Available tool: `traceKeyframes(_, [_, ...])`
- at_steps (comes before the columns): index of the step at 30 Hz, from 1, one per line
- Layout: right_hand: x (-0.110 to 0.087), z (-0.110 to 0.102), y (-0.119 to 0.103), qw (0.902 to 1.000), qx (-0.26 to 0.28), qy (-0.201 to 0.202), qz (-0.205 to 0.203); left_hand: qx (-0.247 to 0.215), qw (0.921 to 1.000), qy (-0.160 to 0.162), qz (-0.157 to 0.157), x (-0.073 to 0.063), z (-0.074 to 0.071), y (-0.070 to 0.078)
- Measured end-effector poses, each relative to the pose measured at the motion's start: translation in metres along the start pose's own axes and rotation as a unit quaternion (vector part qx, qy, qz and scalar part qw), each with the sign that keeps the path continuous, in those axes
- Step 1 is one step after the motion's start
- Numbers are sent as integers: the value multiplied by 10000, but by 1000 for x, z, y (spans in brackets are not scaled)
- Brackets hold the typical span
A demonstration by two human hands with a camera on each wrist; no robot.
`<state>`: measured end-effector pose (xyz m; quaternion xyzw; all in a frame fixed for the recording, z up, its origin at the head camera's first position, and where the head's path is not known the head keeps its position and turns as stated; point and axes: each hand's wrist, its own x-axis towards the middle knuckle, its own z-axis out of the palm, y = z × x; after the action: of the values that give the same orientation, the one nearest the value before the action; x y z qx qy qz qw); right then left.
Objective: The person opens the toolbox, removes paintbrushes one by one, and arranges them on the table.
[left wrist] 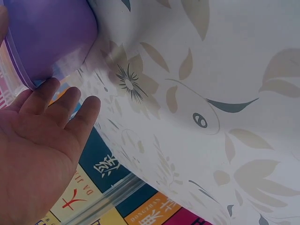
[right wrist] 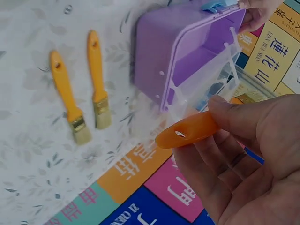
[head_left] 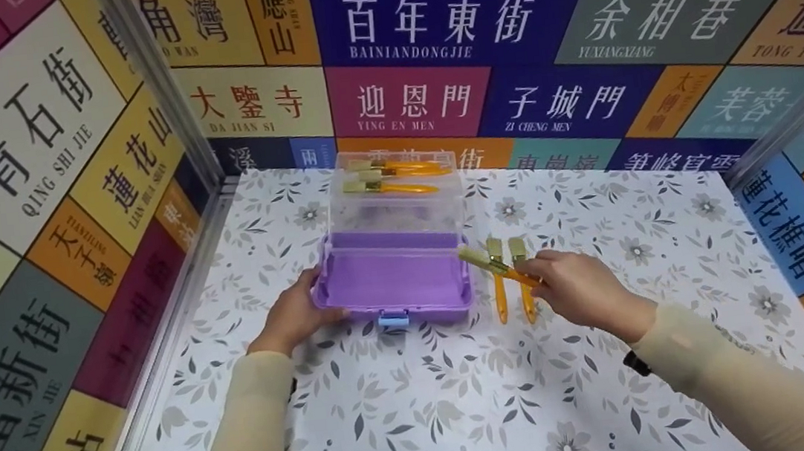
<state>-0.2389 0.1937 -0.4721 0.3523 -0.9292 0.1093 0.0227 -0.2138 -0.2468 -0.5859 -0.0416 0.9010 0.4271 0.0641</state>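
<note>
Over the floral counter (head_left: 407, 419), my loose-fingered left hand (head_left: 296, 316) touches the box (head_left: 441, 312); at three o'clock my right hand (head_left: 582, 287) pinches a probably light brush (head_left: 502, 268), best held mid-handle.

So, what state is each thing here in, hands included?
Purple box: open, upright
Clear lid: raised
Blue latch: unfastened
Right hand: pinching a brush
Held brush: off the table
Two loose brushes: lying side by side
Lid brushes: lying sideways; inside or behind, hard to tell
Left hand: touching the box
</note>
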Motion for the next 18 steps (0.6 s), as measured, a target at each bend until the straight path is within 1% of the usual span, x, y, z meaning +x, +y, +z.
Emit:
traceKeyframes(5, [-28, 6, 6, 9982, 309, -165, 486, -12, 10000, 1, -18, 1, 1, 0])
traceKeyframes(12, [-66, 16, 14, 9908, 666, -305, 1141, 57, 10000, -32, 54, 1, 1, 0])
traceKeyframes(14, [-75, 18, 17, 9889, 733, -293, 1260, 48, 10000, -23, 30, 1, 2, 0])
traceKeyframes(18, [-90, 24, 23, 9873, 796, -248, 1349, 48, 10000, -30, -31, 1, 2, 0])
